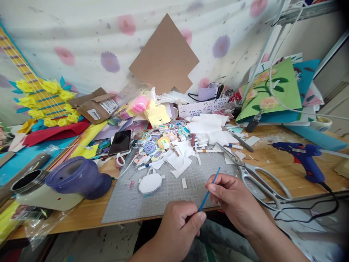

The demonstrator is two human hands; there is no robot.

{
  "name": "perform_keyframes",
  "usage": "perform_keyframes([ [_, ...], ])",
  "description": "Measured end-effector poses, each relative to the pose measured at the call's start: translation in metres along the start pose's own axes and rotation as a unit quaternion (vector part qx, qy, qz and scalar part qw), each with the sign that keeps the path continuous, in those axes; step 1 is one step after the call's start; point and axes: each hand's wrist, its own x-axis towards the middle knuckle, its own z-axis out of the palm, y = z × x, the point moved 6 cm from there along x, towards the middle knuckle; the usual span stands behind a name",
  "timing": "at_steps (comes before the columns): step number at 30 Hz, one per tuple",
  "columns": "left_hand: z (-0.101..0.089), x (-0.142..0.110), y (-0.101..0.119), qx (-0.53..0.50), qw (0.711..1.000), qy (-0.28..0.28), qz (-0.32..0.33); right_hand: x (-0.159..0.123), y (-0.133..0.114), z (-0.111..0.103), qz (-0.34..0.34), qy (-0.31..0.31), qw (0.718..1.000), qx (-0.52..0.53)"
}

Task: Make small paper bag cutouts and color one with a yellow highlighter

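A thin blue strip (205,199) slants up to the right between my hands, over the front edge of the grey cutting mat (117,203). My left hand (178,229) is closed round its lower end, thumb pressed against the curled fingers. With thumb and fingertips, my right hand (231,200) pinches it near the upper end, whose tip sticks out above. Whether it is paper or another material I cannot tell. On the mat beyond my left hand lies a white rounded paper cutout (149,183) with small tabs. A small white paper piece (184,183) lies nearby.
Large scissors (251,174) and a blue glue gun (302,156) lie at the right. Paper cutouts (149,147) and white scraps heap behind the mat. A phone (120,142), an open cream jar (51,200) and a purple cup-shaped container (79,176) are at the left.
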Motion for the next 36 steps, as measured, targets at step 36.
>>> perform_keyframes([
  [36, -0.006, 0.004, 0.01, 0.048, 0.998, -0.045, 0.009, -0.001, 0.001, -0.008, -0.046, 0.039, 0.997, -0.036],
])
